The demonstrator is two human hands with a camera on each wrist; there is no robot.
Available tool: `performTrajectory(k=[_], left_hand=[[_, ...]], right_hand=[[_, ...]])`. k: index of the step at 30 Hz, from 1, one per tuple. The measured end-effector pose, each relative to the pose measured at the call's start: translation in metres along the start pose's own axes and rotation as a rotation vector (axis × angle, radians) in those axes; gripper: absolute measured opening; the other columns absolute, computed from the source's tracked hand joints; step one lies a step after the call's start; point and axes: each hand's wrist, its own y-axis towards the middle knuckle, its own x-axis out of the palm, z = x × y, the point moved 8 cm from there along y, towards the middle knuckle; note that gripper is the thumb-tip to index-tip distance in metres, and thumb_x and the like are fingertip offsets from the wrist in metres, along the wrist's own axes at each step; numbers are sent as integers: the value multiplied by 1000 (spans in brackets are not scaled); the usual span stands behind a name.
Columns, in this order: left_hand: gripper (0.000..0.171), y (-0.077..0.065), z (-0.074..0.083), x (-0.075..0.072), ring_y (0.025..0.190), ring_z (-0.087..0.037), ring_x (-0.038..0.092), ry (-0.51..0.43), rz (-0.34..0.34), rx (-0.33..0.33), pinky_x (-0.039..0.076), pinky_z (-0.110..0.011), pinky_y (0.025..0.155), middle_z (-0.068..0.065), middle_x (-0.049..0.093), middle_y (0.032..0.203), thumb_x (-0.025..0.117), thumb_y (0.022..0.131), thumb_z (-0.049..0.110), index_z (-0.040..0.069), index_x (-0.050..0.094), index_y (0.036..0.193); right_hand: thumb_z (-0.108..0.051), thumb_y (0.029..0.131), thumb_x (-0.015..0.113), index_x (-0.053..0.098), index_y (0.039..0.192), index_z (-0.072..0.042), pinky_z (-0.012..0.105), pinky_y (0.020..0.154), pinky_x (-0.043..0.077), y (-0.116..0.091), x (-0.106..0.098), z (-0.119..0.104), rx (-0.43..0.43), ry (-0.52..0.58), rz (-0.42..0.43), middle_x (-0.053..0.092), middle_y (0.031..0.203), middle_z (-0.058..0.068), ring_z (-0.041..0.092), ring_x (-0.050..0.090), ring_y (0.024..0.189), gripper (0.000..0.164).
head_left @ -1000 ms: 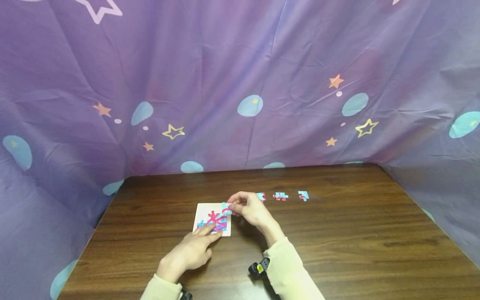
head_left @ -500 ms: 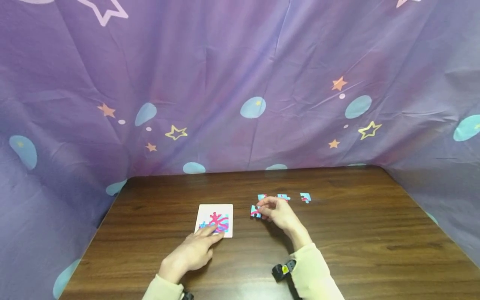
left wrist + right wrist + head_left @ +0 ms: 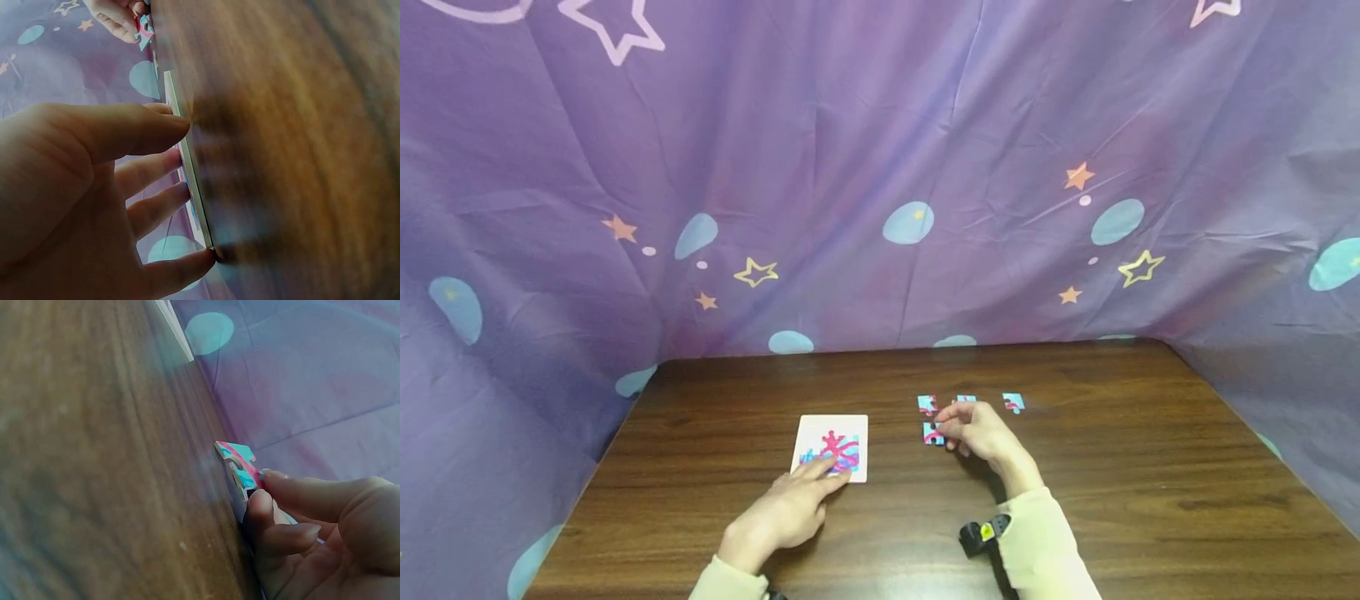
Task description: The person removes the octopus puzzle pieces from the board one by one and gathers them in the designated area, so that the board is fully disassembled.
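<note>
While the left hand (image 3: pixel 782 510) rests, fingers spread, on the white board (image 3: pixel 815 427), the right hand (image 3: pixel 988 437) holds a puzzle piece (image 3: pixel 932 433) pinched at its right side, no long axis evident. I find that piece right of the board, apart from it, with three loose pieces (image 3: pixel 927 405) in a row just beyond.

Purple cloth (image 3: pixel 835 175) w/ stars (image 3: pixel 1079 177) + lt-blue ovals (image 3: pixel 908 225), upper frame & both sides; dk-brown wood-grain table (image 3: pixel 895 529), lower ctr.
</note>
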Motion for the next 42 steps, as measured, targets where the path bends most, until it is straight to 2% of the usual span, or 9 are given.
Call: performTrajectory(k=[4, 10, 15, 22, 27, 31, 37, 42], left_hand=[[53, -1, -2, 2, 136, -43, 36, -3, 3, -7, 32, -67, 103, -19, 41, 149, 60, 86, 0, 8, 56, 139], [53, -2, 0, 0, 134, -46, 37, -2, 23, 20, 33, -68, 102, -21, 42, 147, 59, 85, -1, 6, 56, 137], [53, 0, 3, -2, 135, -47, 36, -7, 28, 26, 33, -69, 102, -21, 42, 147, 59, 85, -1, 6, 57, 137], [53, 1, 3, -3, 135, -47, 35, -17, 26, 14, 32, -68, 102, -21, 43, 147, 59, 84, -2, 6, 57, 136], [54, 3, 4, -2, 134, -45, 38, -3, 39, 10, 34, -66, 103, -21, 44, 146, 58, 83, -3, 5, 56, 136], [53, 4, 4, 0, 135, -41, 39, 13, 35, -12, 34, -63, 105, -20, 44, 146, 57, 85, -2, 1, 53, 137], [52, 3, 1, 0, 136, -42, 37, 20, 26, -43, 33, -64, 105, -20, 42, 148, 58, 86, -1, 0, 52, 138], [52, 4, 1, 0, 135, -42, 38, 29, 36, -39, 34, -64, 104, -19, 43, 147, 58, 85, -2, 1, 54, 137]], right_hand=[[1, 85, 67, 64, 95, 7, 20, 43, 39, 1, 1, -1, 4, -13, 16, 60, 62, 6, 12, 54, 52, 13], [5, 83, 68, 64, 92, 8, 21, 40, 38, 2, 1, -1, 16, -30, 75, 60, 61, 5, 12, 54, 49, 10], [7, 82, 69, 64, 94, 6, 21, 38, 38, 4, -1, -3, 2, -61, 114, 62, 64, 5, 12, 52, 48, 13], [-4, 90, 65, 64, 97, 3, 24, 40, 42, 1, -3, -10, -15, -113, 141, 61, 68, 9, 15, 54, 48, 10], [-9, 94, 62, 64, 102, 3, 26, 43, 44, -2, -3, -13, -5, -122, 128, 62, 71, 12, 16, 55, 51, 15], [-11, 95, 62, 65, 104, 2, 27, 46, 46, -6, 0, -20, -29, -134, 108, 64, 76, 12, 18, 57, 56, 16], [-13, 95, 63, 65, 102, 0, 28, 51, 48, -13, 9, -38, -129, -131, 63, 65, 85, 15, 23, 58, 67, 15], [-12, 94, 63, 65, 102, 1, 26, 54, 46, -18, 22, -53, -189, -132, 38, 63, 87, 14, 23, 56, 70, 16]])
